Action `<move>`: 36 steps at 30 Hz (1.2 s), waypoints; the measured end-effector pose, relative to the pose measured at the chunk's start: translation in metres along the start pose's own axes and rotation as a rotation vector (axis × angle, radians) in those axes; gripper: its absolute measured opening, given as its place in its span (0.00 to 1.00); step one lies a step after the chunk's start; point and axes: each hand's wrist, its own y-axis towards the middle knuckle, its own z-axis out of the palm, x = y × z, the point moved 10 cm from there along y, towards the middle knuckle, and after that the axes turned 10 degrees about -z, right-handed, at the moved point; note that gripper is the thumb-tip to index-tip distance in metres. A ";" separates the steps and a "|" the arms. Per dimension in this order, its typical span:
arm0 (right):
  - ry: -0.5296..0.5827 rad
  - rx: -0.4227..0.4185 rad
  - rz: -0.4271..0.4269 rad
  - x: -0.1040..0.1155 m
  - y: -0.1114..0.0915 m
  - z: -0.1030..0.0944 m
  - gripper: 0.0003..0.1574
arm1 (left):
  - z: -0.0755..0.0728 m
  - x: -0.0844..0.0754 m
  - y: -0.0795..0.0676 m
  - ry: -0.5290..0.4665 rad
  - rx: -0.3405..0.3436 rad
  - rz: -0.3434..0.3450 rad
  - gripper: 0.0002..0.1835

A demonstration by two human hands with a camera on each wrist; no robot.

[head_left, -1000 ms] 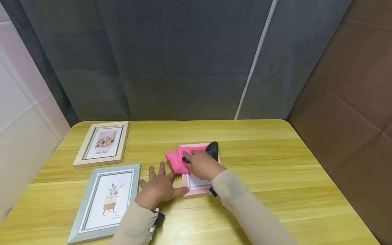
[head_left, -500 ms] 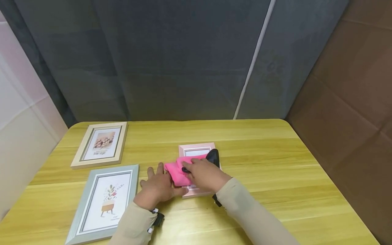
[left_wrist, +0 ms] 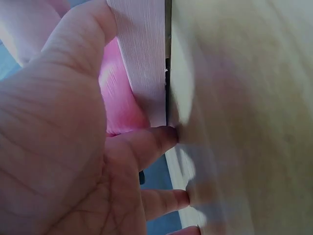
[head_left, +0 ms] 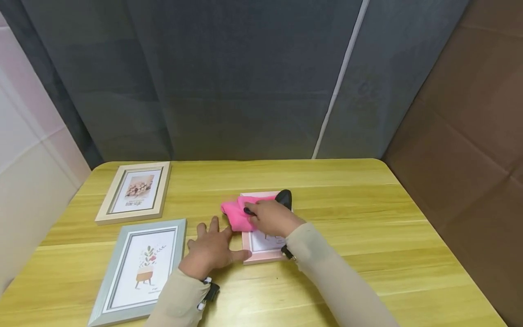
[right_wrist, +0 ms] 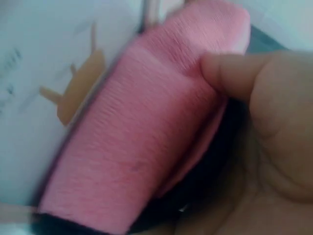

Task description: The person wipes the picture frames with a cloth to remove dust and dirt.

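My right hand (head_left: pixel 274 218) grips a fleecy pink cloth (head_left: pixel 240 218) together with a black, round-ended piece (head_left: pixel 283 198), over the upper part of a pink picture frame (head_left: pixel 265 257). In the right wrist view the thumb presses into the pink cloth (right_wrist: pixel 107 132), and dark material shows beneath it. What the black piece is cannot be made out. My left hand (head_left: pixel 210 252) lies with fingers spread on the table, its thumb on the frame's lower left corner. The left wrist view shows the pink frame's side (left_wrist: pixel 144 58) between thumb and index finger.
To the left lie a grey-green picture frame (head_left: pixel 180 240) with a plant picture and, beyond it, a cream frame (head_left: pixel 157 212). All rest on a wood-grain table (head_left: pixel 367 254). A dark curtain (head_left: pixel 245 81) hangs behind the table, with brown cloth (head_left: pixel 470 113) on the right.
The right hand slides the pink cloth toward the frame's near edge, then back up to its far part, uncovering the lower picture. The left hand stays in place.
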 end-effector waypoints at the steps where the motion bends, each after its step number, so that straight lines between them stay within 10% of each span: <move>1: 0.003 -0.004 -0.015 0.003 -0.006 0.002 0.33 | 0.000 0.000 0.000 0.000 -0.003 -0.003 0.56; 10: -0.112 -0.054 -0.090 0.027 -0.041 0.016 0.31 | -0.001 0.000 0.002 0.022 -0.031 -0.014 0.57; 24: 0.044 0.007 0.091 -0.016 0.013 0.000 0.32 | 0.003 0.001 0.003 0.041 0.014 -0.001 0.53; 36: 0.000 0.013 -0.126 0.018 -0.027 0.010 0.31 | -0.001 0.002 0.002 0.008 -0.027 -0.009 0.55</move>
